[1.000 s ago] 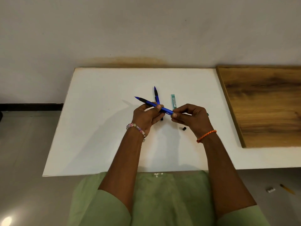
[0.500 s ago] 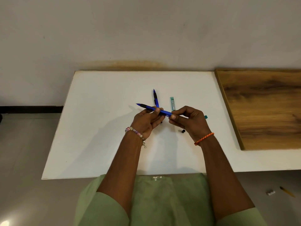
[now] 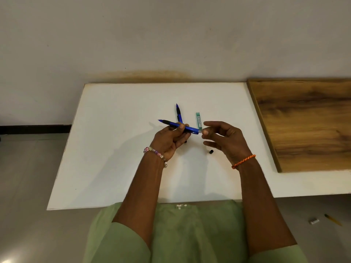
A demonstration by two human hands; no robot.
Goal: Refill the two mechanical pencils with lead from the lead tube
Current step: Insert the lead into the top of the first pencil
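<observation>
**Supervisor:** Report hand states and pencil positions.

**Operator:** I saw the left hand (image 3: pixel 171 138) curled round the first blue pencil (image 3: pixel 187 127), thumb on top of the barrel. That pencil was held above the white table (image 3: pixel 114 149), tip pointing far-left, rear end pointing right. The right hand (image 3: pixel 222 137) sat just to the right of that rear end, its fingers loosely spread. Thumb and forefinger were close together at the pencil's end; I could not tell whether they pinched anything.

**Supervisor:** Second pencil and lead tube?

**Operator:** The second blue pencil (image 3: pixel 178 113) lay on the table beyond the left hand, tip pointing far, its near part hidden behind the held pencil and the fingers. The green lead tube (image 3: pixel 198 120) lay on the table just right of it, touching neither pencil, its near end just beside the right fingertips. A small black cap (image 3: pixel 210 151) lay on the table between the wrists, nearer the right hand.
</observation>
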